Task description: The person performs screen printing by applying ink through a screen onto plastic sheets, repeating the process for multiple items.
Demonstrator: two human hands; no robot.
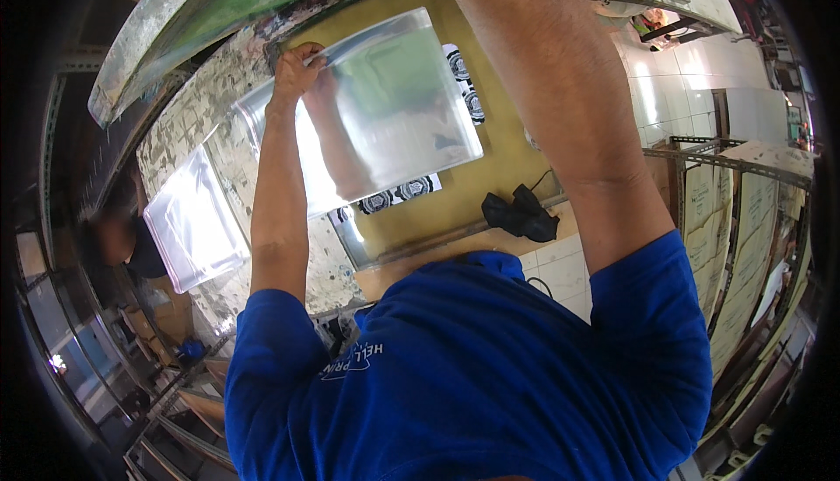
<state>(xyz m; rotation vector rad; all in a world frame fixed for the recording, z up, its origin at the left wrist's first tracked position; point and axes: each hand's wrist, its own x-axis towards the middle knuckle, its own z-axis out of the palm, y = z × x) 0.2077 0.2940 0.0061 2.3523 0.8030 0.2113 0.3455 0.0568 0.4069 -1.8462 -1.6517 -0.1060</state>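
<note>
My left hand (pixel 297 70) has its fingers closed in a pinch at the left part of the far edge of a clear, glossy plastic sheet (pixel 398 96). The sheet lies tilted over a yellow board (pixel 516 144) and reflects green and my forearm. From under its right and near edges show white pieces with round black prints (pixel 416 186). My right arm (pixel 560 70) reaches forward across the right side of the board. Its hand lies beyond the upper edge of the picture.
A stack of clear sheets (pixel 199 223) lies to the left on the paint-stained table (pixel 319 258). A green-meshed frame (pixel 236 9) slants over the far side. Black cloth (pixel 522 214) rests on the near edge. Metal racks (pixel 731 162) stand right. Another person (pixel 144 249) is at left.
</note>
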